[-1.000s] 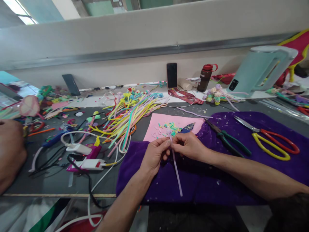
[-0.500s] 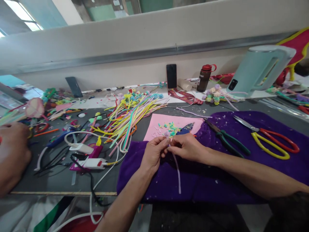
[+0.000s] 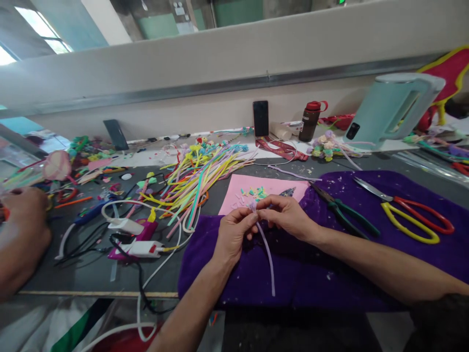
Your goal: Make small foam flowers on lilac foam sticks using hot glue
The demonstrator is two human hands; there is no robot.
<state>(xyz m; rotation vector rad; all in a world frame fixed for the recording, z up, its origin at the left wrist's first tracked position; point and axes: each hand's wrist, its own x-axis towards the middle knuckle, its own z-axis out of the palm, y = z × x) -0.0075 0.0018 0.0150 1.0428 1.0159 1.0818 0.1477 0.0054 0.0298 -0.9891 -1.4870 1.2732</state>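
My left hand (image 3: 234, 233) and my right hand (image 3: 287, 213) meet over a purple cloth (image 3: 330, 274) and pinch the top of a lilac pipe cleaner (image 3: 268, 254). Its fuzzy curled tip sits between my fingertips and its long stem hangs down toward me over the cloth. Just behind my hands lies a pink sheet (image 3: 238, 188) strewn with small coloured clippings.
Green-handled pliers (image 3: 344, 212) and red-and-yellow scissors (image 3: 410, 215) lie on the cloth to the right. A heap of coloured pipe cleaners (image 3: 194, 181), a glue gun with cables (image 3: 132, 239), a phone (image 3: 260, 118), a bottle (image 3: 309, 120) and a pale kettle (image 3: 395, 110) crowd the bench. Another person's hand (image 3: 18, 234) is at far left.
My hands have stayed together on the pipe cleaner, shifting slightly up; the stem now curves a little more. The other person's hand at left moved slightly rightward.
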